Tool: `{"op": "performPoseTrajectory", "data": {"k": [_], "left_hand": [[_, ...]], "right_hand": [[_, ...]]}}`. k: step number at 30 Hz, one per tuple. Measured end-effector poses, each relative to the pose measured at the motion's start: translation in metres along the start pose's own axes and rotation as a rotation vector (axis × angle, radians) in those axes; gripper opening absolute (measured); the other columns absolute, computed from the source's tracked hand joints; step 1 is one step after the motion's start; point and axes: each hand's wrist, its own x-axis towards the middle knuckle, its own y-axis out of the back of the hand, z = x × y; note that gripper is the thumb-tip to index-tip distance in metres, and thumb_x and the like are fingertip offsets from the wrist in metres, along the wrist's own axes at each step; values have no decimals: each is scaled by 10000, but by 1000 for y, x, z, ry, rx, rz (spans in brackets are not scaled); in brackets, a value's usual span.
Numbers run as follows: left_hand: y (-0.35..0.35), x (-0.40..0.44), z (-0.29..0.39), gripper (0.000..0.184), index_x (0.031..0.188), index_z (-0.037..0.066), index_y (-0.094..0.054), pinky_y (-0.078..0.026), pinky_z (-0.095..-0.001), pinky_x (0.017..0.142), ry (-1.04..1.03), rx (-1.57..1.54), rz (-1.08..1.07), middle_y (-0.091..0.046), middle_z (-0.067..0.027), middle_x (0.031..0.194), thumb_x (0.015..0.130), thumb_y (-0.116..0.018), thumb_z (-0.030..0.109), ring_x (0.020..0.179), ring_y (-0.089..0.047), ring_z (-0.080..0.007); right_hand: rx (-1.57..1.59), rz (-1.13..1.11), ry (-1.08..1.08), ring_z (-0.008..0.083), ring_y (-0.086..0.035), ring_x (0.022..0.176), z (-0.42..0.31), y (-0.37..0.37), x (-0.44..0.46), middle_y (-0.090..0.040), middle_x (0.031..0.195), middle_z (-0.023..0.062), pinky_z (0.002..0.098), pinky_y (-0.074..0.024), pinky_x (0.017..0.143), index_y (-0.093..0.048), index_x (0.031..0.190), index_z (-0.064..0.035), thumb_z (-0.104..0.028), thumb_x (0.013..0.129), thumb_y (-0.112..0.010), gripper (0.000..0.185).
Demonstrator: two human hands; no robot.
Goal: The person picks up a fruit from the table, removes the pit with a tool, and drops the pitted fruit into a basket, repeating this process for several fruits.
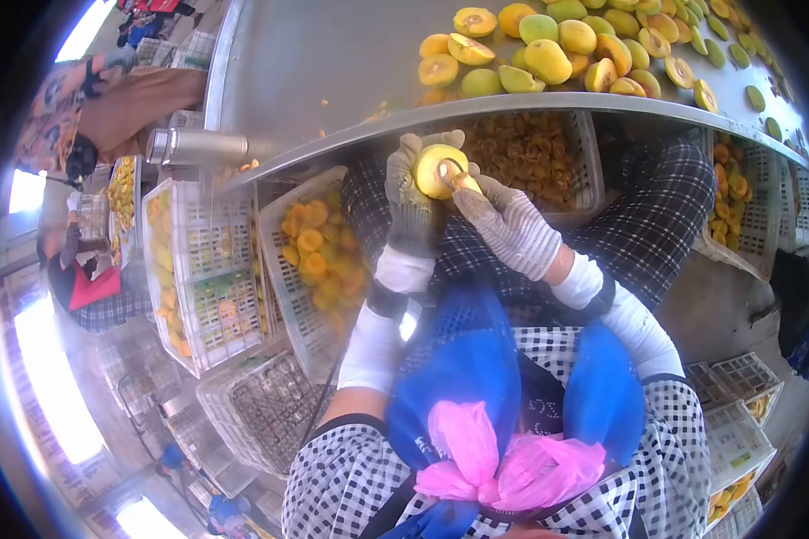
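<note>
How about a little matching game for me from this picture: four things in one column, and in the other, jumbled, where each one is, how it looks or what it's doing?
Things
1. Left hand
2. Fruit pile
3. Right hand
4. Leg cloth

Places, looks and states
A. Lying on the metal table
B. Dark, with pale grid lines
C. Gloved, holding up the cut fruit
D. Gloved, holding a small tool at the fruit's cut face

Right pairs: 1-C, 2-A, 3-D, 4-B.
</note>
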Motion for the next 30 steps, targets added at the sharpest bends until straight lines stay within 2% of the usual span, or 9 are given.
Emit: {"op": "performPoseTrajectory", "data": {"k": [8, 15, 21, 23, 24, 25, 27, 28, 30], "left_hand": [[-6, 3, -11, 527, 1097, -20, -563, -553, -318, 720, -179, 303, 62, -645, -151, 1011, 1007, -346, 452, 782, -647, -209], [-8, 17, -2, 480, 1009, -30, -614, -540, -303, 719, 46, 272, -33, -656, -143, 938, 1001, -374, 386, 778, -645, -202], [-20, 25, -12, 438, 954, -37, -618, -529, -293, 682, -338, 519, 74, -656, -140, 846, 976, -429, 357, 734, -636, -187], [-18, 36, 4, 473, 998, -41, -621, -544, -300, 674, -259, 922, -301, -663, -155, 835, 999, -377, 364, 715, -646, -204], [-24, 42, 2, 463, 971, -43, -629, -533, -287, 666, 220, 556, 27, -666, -153, 816, 992, -407, 363, 702, -640, -201], [-24, 40, 0, 463, 971, -43, -629, -533, -287, 666, 226, 556, 30, -666, -153, 816, 992, -407, 363, 702, -640, -201], [-24, 40, -3, 459, 941, -37, -636, -530, -287, 665, 123, 530, 49, -669, -160, 842, 990, -420, 365, 704, -635, -197], [-23, 36, -9, 493, 941, -41, -640, -529, -287, 689, -113, 599, -40, -665, -165, 885, 992, -414, 394, 729, -635, -197], [-20, 44, -5, 513, 974, -41, -637, -528, -294, 711, -109, 666, -147, -663, -172, 913, 995, -399, 413, 750, -636, -198]], "right_hand": [[86, -26, -43, 180, -570, 704, 5, 5, 4, -628, 775, 157, 329, -475, 669, -610, 1054, 32, -306, 960, -546, 357], [188, -50, -109, 141, -546, 722, 16, 8, 10, -631, 792, 109, 304, -472, 681, -616, 1043, 44, -308, 973, -528, 369], [337, -131, -190, 72, -485, 736, 5, 23, 13, -569, 794, 4, 248, -447, 656, -600, 1064, 56, -309, 986, -505, 386], [325, -174, -305, 68, -479, 746, 9, 28, 13, -569, 797, 6, 242, -442, 665, -599, 1067, 44, -323, 987, -500, 388], [329, -172, -309, 68, -479, 746, 13, 27, 12, -569, 797, 6, 242, -442, 665, -599, 1067, 44, -323, 987, -500, 388], [368, -165, -292, 67, -479, 698, 17, 24, 11, -555, 755, 3, 240, -434, 623, -601, 1039, 34, -342, 986, -496, 393], [408, -148, -262, 66, -479, 651, 17, 28, 15, -541, 714, 1, 238, -426, 580, -604, 1010, 23, -361, 986, -492, 400], [411, -203, -335, 69, -461, 575, 13, 32, 15, -515, 666, -6, 241, -399, 513, -597, 965, 3, -396, 985, -479, 417], [414, -254, -401, 72, -443, 498, 12, 40, 19, -488, 618, -12, 244, -372, 446, -591, 920, -16, -431, 984, -465, 438]]}}
